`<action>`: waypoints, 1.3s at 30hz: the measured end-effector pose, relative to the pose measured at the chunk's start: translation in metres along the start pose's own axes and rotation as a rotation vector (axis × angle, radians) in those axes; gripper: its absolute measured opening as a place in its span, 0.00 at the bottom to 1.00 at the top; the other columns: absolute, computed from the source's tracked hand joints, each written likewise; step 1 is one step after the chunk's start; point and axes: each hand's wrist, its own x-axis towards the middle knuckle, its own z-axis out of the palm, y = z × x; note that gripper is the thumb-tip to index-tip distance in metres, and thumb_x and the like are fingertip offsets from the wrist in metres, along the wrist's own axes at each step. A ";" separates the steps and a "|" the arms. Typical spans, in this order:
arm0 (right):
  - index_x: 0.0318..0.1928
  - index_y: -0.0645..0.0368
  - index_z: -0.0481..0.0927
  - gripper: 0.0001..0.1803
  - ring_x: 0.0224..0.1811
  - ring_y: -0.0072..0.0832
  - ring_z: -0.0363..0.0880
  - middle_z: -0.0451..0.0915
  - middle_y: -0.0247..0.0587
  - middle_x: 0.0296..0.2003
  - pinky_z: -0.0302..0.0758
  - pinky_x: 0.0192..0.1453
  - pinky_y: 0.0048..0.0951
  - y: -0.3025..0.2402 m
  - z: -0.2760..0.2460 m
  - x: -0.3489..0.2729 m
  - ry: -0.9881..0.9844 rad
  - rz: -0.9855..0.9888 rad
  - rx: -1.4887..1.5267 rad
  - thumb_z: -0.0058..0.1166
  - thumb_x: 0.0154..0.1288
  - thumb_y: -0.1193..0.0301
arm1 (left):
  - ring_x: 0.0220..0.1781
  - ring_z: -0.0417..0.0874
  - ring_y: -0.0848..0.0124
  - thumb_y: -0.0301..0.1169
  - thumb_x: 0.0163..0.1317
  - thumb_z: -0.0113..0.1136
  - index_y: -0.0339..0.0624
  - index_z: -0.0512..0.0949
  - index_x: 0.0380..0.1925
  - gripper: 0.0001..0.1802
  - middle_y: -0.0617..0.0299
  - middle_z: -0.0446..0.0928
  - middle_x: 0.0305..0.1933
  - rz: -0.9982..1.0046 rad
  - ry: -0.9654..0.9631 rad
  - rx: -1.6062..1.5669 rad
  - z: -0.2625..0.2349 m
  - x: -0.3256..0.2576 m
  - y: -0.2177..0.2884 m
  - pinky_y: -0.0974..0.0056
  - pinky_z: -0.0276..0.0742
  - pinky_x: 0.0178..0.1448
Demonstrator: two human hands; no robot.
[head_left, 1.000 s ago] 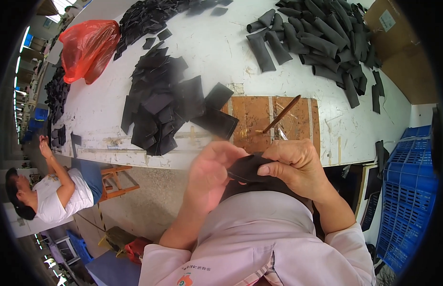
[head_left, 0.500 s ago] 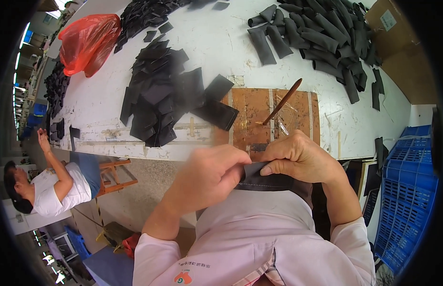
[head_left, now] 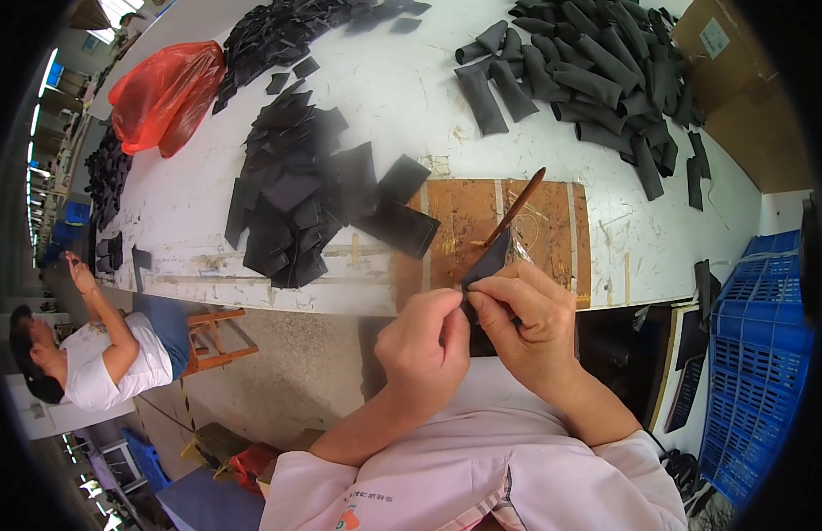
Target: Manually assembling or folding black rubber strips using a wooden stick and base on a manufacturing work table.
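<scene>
- Close together, the fingers of the left hand (head_left: pixel 426 341) curl shut, thumb and forefinger pinching the near end of a black piece (head_left: pixel 489 265).
- The right hand (head_left: pixel 530 327) pinches the same piece between thumb and bent forefinger, right beside the left.
- The piece slants up from both hands over the near part of a brown board (head_left: pixel 448 208), its far end by a brown stick (head_left: pixel 520 202); whether they touch, I cannot tell.
- The board lies at the near edge of the white bench (head_left: pixel 384 106).
- Left of the board, flat black pieces (head_left: pixel 291 190) lie heaped, some overlapping its corner.
- Farther out: a red bag (head_left: pixel 167 97) at left, black tubes (head_left: pixel 597 80) piled at far right beside a box (head_left: pixel 734 97).
- Blue crates (head_left: pixel 752 363) stand right of the bench.
</scene>
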 end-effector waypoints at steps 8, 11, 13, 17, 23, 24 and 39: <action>0.32 0.66 0.76 0.10 0.19 0.28 0.73 0.72 0.41 0.24 0.68 0.20 0.24 -0.006 -0.004 0.002 -0.043 0.061 0.099 0.60 0.46 0.79 | 0.22 0.76 0.69 0.15 0.44 0.59 0.35 0.75 0.29 0.10 0.54 0.76 0.29 0.037 0.050 -0.155 0.002 0.005 0.000 0.71 0.73 0.26; 0.32 0.66 0.75 0.10 0.21 0.31 0.73 0.71 0.41 0.24 0.69 0.20 0.26 -0.008 -0.001 0.004 -0.044 -0.066 -0.037 0.58 0.46 0.80 | 0.21 0.76 0.70 0.15 0.45 0.58 0.35 0.75 0.30 0.10 0.54 0.76 0.28 0.018 0.035 -0.156 -0.002 0.006 0.001 0.71 0.72 0.25; 0.32 0.65 0.74 0.10 0.21 0.33 0.72 0.70 0.41 0.24 0.69 0.20 0.28 -0.009 0.003 0.003 -0.052 -0.122 -0.135 0.57 0.45 0.81 | 0.19 0.75 0.73 0.14 0.45 0.58 0.35 0.75 0.30 0.10 0.55 0.76 0.27 0.021 0.056 -0.094 -0.004 0.005 0.000 0.73 0.71 0.23; 0.29 0.64 0.73 0.10 0.22 0.34 0.72 0.69 0.40 0.23 0.69 0.21 0.31 -0.002 0.017 -0.001 -0.003 -0.101 -0.293 0.55 0.41 0.82 | 0.22 0.73 0.83 0.14 0.47 0.58 0.34 0.76 0.30 0.09 0.63 0.77 0.23 -0.103 0.078 -0.110 -0.004 0.003 -0.001 0.77 0.69 0.23; 0.29 0.64 0.74 0.09 0.19 0.33 0.71 0.69 0.41 0.22 0.70 0.21 0.30 -0.001 0.021 0.001 0.036 0.023 -0.142 0.55 0.41 0.82 | 0.22 0.71 0.86 0.17 0.49 0.58 0.33 0.76 0.28 0.05 0.68 0.76 0.23 -0.408 0.136 -0.453 -0.001 0.000 -0.011 0.79 0.67 0.24; 0.29 0.64 0.74 0.09 0.19 0.33 0.72 0.70 0.41 0.22 0.70 0.21 0.29 -0.001 0.020 0.002 0.021 0.061 -0.038 0.54 0.42 0.83 | 0.19 0.70 0.83 0.17 0.49 0.58 0.34 0.75 0.27 0.05 0.65 0.75 0.23 -0.327 0.115 -0.338 -0.001 0.003 -0.012 0.76 0.66 0.22; 0.34 0.67 0.75 0.10 0.20 0.29 0.73 0.73 0.43 0.26 0.69 0.22 0.25 0.006 0.013 0.006 -0.061 0.066 0.252 0.54 0.48 0.82 | 0.19 0.73 0.79 0.18 0.49 0.59 0.34 0.74 0.26 0.05 0.61 0.73 0.21 -0.256 0.053 -0.334 0.001 0.006 -0.007 0.74 0.69 0.22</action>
